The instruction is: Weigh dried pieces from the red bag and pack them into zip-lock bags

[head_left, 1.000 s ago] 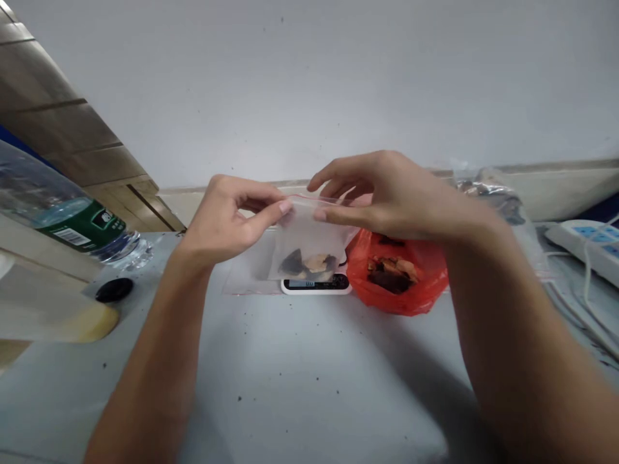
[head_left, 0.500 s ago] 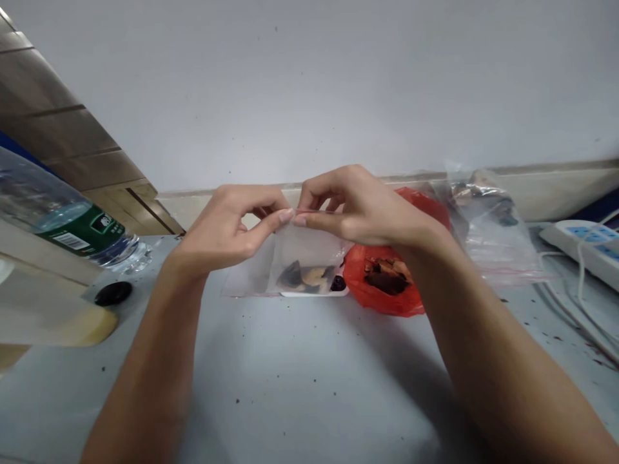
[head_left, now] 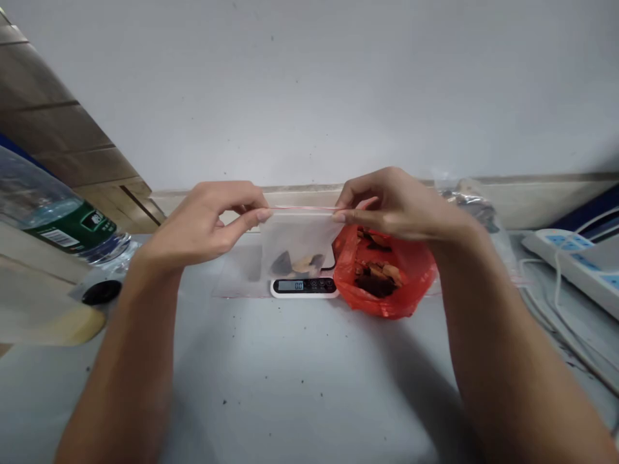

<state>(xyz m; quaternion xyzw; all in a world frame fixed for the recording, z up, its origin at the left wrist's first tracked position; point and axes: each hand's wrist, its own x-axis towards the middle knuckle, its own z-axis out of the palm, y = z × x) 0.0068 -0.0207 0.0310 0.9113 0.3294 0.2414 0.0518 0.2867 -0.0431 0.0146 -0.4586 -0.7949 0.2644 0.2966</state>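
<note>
A translucent zip-lock bag [head_left: 300, 235] hangs stretched between my two hands, with several dark and tan pieces at its bottom. My left hand [head_left: 217, 219] pinches the left end of its red-lined top edge. At the right end, my right hand [head_left: 382, 203] pinches the same edge between thumb and fingers. Below and behind the bag is a white digital scale [head_left: 278, 294], its display reading 0.0. Close under my right hand stands an open red plastic bag [head_left: 411, 283] holding brown, bark-like pieces. The bag's lower part hides much of the scale's platform.
On the left are a water bottle [head_left: 72, 222] with a green label, a black round lid [head_left: 101, 292] and a translucent container [head_left: 48, 316]. To the right lie another clear bag [head_left: 500, 241] and a white power strip [head_left: 570, 254] with cables. A wall [head_left: 309, 96] rises behind the table.
My hands have moved apart along the bag's top edge, from close together at the middle to its two ends. The scale's display has come into view, and the red bag shows more.
</note>
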